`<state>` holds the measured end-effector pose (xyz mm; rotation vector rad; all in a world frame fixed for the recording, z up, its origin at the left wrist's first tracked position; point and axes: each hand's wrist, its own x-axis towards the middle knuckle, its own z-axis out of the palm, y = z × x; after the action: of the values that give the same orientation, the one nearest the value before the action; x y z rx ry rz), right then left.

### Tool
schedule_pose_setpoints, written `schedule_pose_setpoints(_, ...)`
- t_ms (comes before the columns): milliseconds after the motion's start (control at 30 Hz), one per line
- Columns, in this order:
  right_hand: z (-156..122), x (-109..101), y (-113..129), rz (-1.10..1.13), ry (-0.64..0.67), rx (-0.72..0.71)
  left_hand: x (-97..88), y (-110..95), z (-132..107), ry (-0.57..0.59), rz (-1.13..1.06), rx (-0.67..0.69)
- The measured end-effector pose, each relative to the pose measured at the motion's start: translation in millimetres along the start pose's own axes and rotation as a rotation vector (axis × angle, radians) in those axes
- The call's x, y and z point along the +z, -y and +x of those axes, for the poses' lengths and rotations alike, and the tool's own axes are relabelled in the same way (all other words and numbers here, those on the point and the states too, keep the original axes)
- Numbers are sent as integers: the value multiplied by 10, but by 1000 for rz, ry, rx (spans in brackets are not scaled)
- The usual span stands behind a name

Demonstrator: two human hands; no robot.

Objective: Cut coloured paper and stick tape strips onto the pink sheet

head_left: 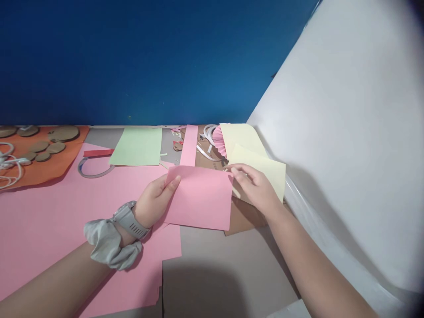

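A rectangular sheet of pink paper (200, 198) is held up between both hands, above the work surface. My left hand (157, 196) grips its left edge, thumb on top and the other fingers hidden beneath. At its upper right corner, my right hand (253, 187) pinches the paper between thumb and fingers. Behind the right hand lie pale yellow sheets (261, 170), one overlapping another. A larger pink sheet (59, 238) spreads under the left forearm. The left wrist wears a grey watch and a grey scrunchie.
Green paper (141, 148), a pink strip (189, 143) and a pleated pink paper piece (218, 140) lie along the back. Brown discs (64, 133) and white cables (11, 165) rest on orange paper (71, 154) at left. A blue wall (149, 62) and white panel (357, 110) border the surface.
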<state>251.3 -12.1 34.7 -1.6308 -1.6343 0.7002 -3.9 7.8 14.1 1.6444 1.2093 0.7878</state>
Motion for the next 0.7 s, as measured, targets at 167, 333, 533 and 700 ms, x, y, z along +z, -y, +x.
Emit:
schedule_pose_setpoints(167, -25, 57, 29, 48, 73, 61, 5, -14, -11, -13, 44, 22)
schedule_pose_setpoints(333, -24, 36, 0, 113, 164, 185, 2, -18, -2, -13, 58, 24)
schedule_pose_setpoints(533, 10, 32, -48, -81, 53, 88, -13, -16, 5, -12, 22, -7)
schedule_pose_setpoints(700, -6, 32, 1, -74, 37, 46, -41, 3, -9, 104, -156, -88)
